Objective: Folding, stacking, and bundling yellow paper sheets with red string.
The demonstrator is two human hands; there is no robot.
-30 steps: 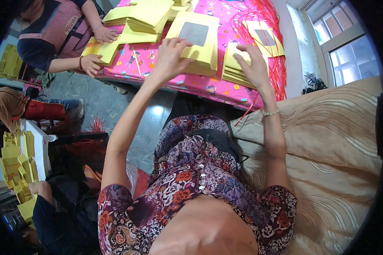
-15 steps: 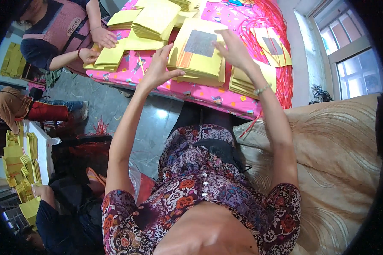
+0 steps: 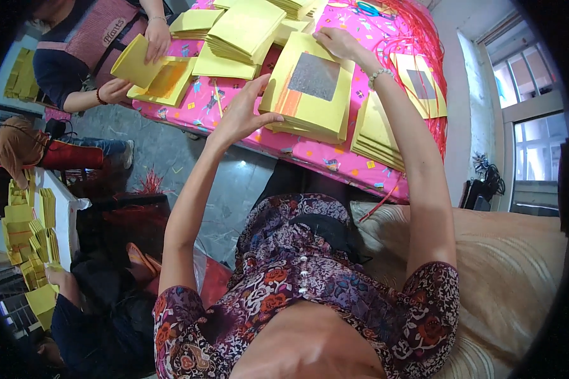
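Note:
A thick stack of yellow joss paper (image 3: 278, 101) lies before me, its top sheet bearing a grey foil square (image 3: 314, 77) and an orange stripe. My left hand (image 3: 243, 115) is at the stack's left side, fingers apart and thumb stretched over the near left corner. At the far edge, my right hand (image 3: 341, 44) has its fingers bent together against the paper; their tips are partly hidden. Right of this stack, under my right forearm, sits another yellow paper pile (image 3: 379, 129). Beyond it lies a yellow sheet with a grey square (image 3: 422, 83).
The table has a pink patterned cover (image 3: 322, 155). Red strands (image 3: 423, 38) trail down its right side, near blue scissors (image 3: 368, 9). More yellow stacks (image 3: 243, 28) stand at the back. On the left, a co-worker's hands (image 3: 158, 39) fold yellow paper. Other people are at lower left.
My right hand has moved from above the stack's right part to its far edge, and its fingers have drawn together. The co-worker has lifted a yellow sheet. The view has shifted slightly.

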